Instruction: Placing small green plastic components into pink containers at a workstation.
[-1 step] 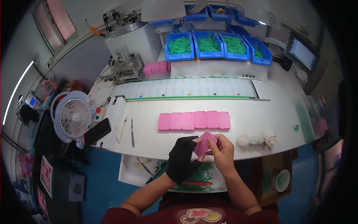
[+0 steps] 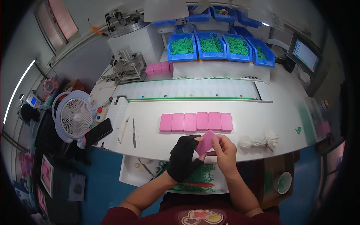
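Observation:
Between my two hands, above the table's front edge, is a tilted pink block with a flat face. My left hand, in a black fingerless glove, is closed on the block's left side, with bare thumb and fingertips at its edges. My right hand, bare, pinches the right side, thumb on the near face. Its other fingers are partly hidden behind the block. Just beyond, several similar pink blocks lie side by side in a row.
A scalpel lies left; a white cloth bundle lies right. Below my hands an open drawer holds green pieces. Behind stand a long white tray and blue bins of green pieces. A fan and phone are left.
The block in my hands has turned slightly, showing its flat face more. The whole view has shifted a little; both hands keep their hold.

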Demonstrator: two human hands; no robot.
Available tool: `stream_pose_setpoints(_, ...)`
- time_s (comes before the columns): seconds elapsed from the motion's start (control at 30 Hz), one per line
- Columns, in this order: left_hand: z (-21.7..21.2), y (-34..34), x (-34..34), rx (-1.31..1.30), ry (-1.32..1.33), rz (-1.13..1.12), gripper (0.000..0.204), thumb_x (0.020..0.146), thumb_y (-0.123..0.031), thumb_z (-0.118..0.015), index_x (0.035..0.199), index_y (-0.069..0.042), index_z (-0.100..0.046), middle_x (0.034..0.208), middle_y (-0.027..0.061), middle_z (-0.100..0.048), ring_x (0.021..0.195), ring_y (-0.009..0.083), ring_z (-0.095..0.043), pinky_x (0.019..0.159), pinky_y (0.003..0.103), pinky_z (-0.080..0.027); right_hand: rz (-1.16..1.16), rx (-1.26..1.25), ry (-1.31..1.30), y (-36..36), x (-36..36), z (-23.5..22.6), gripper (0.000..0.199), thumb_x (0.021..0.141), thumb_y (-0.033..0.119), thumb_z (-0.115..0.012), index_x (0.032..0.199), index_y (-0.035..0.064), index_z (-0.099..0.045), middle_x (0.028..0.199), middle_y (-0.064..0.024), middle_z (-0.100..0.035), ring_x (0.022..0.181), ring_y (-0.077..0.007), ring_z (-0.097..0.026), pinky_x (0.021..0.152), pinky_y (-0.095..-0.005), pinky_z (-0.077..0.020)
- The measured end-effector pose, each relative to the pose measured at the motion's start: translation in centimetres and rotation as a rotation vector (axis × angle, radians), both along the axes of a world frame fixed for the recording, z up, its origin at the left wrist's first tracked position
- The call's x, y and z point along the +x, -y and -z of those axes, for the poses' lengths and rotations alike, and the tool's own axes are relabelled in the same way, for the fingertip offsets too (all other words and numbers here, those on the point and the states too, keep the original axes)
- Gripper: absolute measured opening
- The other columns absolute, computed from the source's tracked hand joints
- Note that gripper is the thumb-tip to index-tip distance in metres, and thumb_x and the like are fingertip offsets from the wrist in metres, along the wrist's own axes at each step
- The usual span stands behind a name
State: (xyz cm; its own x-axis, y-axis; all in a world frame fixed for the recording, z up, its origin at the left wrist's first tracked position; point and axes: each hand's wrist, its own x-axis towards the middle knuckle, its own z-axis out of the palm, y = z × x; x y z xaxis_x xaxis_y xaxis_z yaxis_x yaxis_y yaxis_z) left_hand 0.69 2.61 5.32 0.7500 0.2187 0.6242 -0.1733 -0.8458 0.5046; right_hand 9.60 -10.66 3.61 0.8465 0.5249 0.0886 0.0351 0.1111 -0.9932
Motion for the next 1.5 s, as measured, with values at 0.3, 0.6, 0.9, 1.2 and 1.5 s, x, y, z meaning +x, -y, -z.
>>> stream_pose_setpoints(0.3,2.5,-18.4,12.7,0.164,-0.175,-0.495,0.047,0.068,-0.023,-0.079,0.107,-0.005,-0.06,0.094,0.0158,-0.061,0.088,0.0326,-0.061,0.078,0.041,-0.049,-0.02,-0.059,0.129,3.5,-0.3,-1.6,0.022,0.091,0.003,-0.055,0.112,-0.0025,-0.056,0.107,-0.0129,-0.067,0.101,-0.019,-0.064,0.078,-0.0307,-0.0554)
stream_pose_setpoints(0.6,4.6,-24.5,15.3,0.148,-0.402,-0.742,0.055,0.071,-0.047,-0.078,0.107,-0.009,-0.06,0.101,0.015,-0.058,0.101,0.0326,-0.057,0.081,0.045,-0.05,0.058,-0.172,0.127,9.2,-0.8,-1.7,0.018,0.091,0.001,-0.055,0.106,-0.0059,-0.06,0.102,-0.0134,-0.068,0.095,-0.017,-0.066,0.077,-0.0288,-0.0556)
stream_pose_setpoints(0.9,2.2,-13.5,15.7,0.334,0.041,-0.144,0.047,0.077,-0.036,-0.076,0.103,-0.002,-0.057,0.11,0.0193,-0.054,0.107,0.0358,-0.051,0.091,0.043,-0.044,0.032,-0.161,0.112,9.4,-1.6,-1.0,0.016,0.093,0.004,-0.055,0.106,-0.0043,-0.06,0.102,-0.0114,-0.068,0.094,-0.0144,-0.065,0.078,-0.0276,-0.0534)
stream_pose_setpoints(1.2,1.3,0.0,16.0,0.337,-0.389,0.36,0.079,0.058,-0.047,-0.083,0.116,-0.001,-0.055,0.128,0.0211,-0.048,0.122,0.0421,-0.043,0.103,0.056,-0.034,-0.104,-0.143,0.295,7.7,-3.5,-2.3,0.017,0.093,0.005,-0.056,0.107,-0.004,-0.06,0.102,-0.0114,-0.068,0.095,-0.015,-0.065,0.079,-0.0287,-0.0545)
stream_pose_setpoints(1.5,1.3,1.3,2.3,-0.789,-0.416,0.659,0.054,0.079,0.001,-0.067,0.127,-0.007,-0.042,0.128,0.0111,-0.051,0.118,0.0222,-0.052,0.099,0.038,-0.045,-0.111,0.031,-0.394,7.5,-2.6,0.1,0.045,0.1,0.037,-0.048,0.121,-0.0027,-0.052,0.117,-0.0138,-0.06,0.105,-0.019,-0.062,0.081,-0.0311,-0.055)
